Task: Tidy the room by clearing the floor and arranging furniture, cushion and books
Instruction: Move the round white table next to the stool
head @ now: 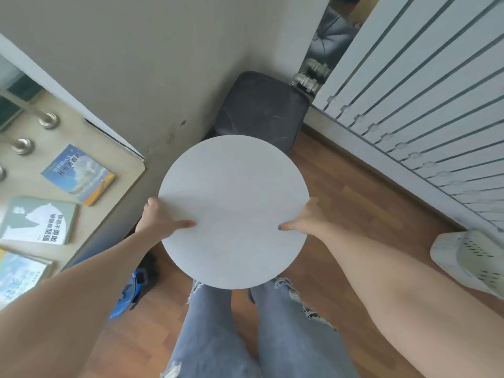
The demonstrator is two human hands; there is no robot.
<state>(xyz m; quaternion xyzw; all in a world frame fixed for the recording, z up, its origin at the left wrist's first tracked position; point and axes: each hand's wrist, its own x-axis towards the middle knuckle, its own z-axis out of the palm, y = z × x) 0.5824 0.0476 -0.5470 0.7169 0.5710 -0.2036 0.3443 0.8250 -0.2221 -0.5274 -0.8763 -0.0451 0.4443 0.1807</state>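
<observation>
Your left thumb (185,223) lies flat on top of a round white tabletop (234,203), pointing towards its middle. Your right thumb (286,227), with a dark painted nail, mirrors it from the other side. The other fingers of both hands curl under the rim and are hidden, so how far they reach beneath cannot be told. Your left hand (161,216) grips the near-left edge and your right hand (308,216) grips the near-right edge, bare forearms running back towards you.

The tabletop sits level in front of your legs, in torn blue jeans (212,336), and hides your feet. Its legs or base are out of sight, so whether it stands on the wooden floor (354,203) or is lifted is unclear.

Just beyond its far edge, in the corner of the wall (136,64), is a dark cushion (261,110), partly covered by the tabletop. Whether it is loose or a padded stool cannot be told.

To your left, a pale ledge (122,181) holds three books lying flat: a blue and orange book (77,174), a grey-green book (38,221), and a pale blue book (19,276) cut off by the frame edge. Below the ledge, a blue and black object (128,293) sits on the floor, too hidden to identify.

To your right, a white slatted radiator (422,105) runs along the wall, with a white perforated basket (469,257) near it, cut off at the edge.
</observation>
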